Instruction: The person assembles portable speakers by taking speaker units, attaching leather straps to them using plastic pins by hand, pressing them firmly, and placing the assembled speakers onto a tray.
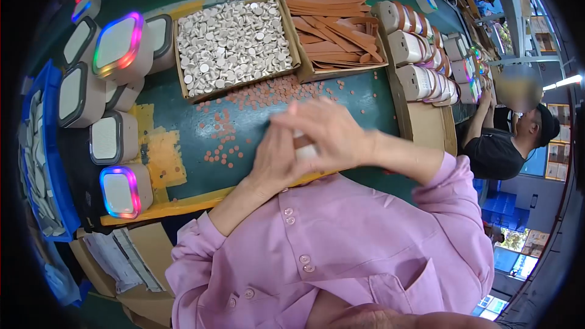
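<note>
Both hands meet over the front of the green table, around a pale, rounded speaker-like device [306, 151] with a brown strap piece showing between the fingers. My left hand [274, 155] wraps its left side. Across its top and right side lies my right hand [332, 131], slightly blurred by motion. Most of the device is hidden by the hands. Small reddish-brown discs [224, 140] are scattered just beyond and to the left. Behind them stand a box of silvery-white caps [234, 42] and a box of brown straps [335, 39].
Square devices [122, 45], some with glowing coloured rims, stand at the left beside a blue bin [61, 207]. A cardboard tray [429, 125] holds strapped devices at the right. Further right are a person in a black shirt [499, 146] and other workers.
</note>
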The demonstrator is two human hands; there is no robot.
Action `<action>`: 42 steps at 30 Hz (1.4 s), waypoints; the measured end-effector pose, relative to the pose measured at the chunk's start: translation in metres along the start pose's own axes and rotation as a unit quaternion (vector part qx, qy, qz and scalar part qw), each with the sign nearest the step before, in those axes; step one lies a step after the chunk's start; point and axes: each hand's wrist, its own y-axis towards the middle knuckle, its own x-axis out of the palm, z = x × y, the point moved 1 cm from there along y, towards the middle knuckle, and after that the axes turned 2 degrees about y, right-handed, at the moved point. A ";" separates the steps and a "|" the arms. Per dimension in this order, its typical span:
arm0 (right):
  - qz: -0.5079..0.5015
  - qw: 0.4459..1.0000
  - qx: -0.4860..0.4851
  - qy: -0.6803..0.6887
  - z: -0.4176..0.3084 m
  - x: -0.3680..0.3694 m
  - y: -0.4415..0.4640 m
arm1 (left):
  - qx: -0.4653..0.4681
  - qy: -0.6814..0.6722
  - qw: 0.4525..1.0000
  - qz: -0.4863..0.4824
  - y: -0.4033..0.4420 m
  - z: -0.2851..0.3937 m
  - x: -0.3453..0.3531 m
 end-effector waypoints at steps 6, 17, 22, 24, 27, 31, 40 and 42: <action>0.033 0.968 -0.027 -0.246 0.061 -0.026 0.085 | -0.019 0.228 0.973 -0.035 0.000 0.029 -0.059; -0.157 0.938 0.079 -0.299 0.076 -0.016 0.117 | -0.113 0.149 0.981 -0.044 -0.008 0.054 -0.084; -0.151 0.945 0.076 -0.280 0.086 -0.012 0.120 | -0.152 0.016 0.984 -0.088 0.003 0.056 -0.087; -0.118 0.956 0.064 -0.259 0.091 -0.011 0.116 | -0.161 -0.092 0.980 -0.076 0.005 0.055 -0.085; -0.021 0.983 0.023 -0.179 0.100 -0.009 0.105 | -0.184 -0.274 0.943 -0.033 0.009 0.054 -0.078; 0.149 0.951 0.083 0.256 0.079 -0.025 0.080 | -0.234 -0.363 0.902 -0.007 0.017 0.046 -0.072; 0.169 0.880 0.076 0.437 0.017 -0.022 -0.010 | -0.194 -0.228 0.953 0.046 0.023 0.050 -0.058; 0.166 0.882 0.079 0.434 0.016 -0.018 -0.015 | -0.179 -0.207 0.961 0.046 0.023 0.052 -0.055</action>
